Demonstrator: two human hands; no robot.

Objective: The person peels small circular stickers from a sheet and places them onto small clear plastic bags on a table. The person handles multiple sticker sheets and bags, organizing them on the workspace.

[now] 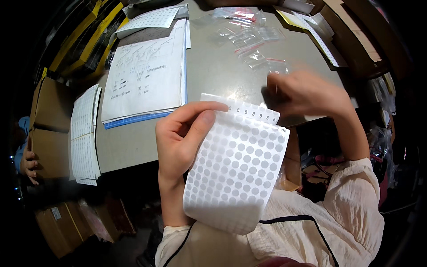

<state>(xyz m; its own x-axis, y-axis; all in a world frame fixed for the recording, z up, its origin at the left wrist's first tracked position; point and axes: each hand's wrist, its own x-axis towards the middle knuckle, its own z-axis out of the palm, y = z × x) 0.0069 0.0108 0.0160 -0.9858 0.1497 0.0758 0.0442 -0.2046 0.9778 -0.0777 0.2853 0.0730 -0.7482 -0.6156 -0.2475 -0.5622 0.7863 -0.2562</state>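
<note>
Sticker sheet (235, 171), white with rows of round dots, held upright over the table's (213, 75) near edge. Left hand (184, 138) pinches its top left corner, thumb on front. Right hand (307, 93) blurred above the sheet's top right, fingers bunched; cannot tell what it grips. Small clear bags (253, 42) lie beyond, handwritten paper pad (147, 73) to the left.

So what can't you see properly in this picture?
- Right hand: head view, blurred by motion, so what its fingertips pinch is unclear.
- Small clear bags: contents too small to tell.
- Sticker sheet, held by the left hand: the thumb covers its top left corner.
</note>
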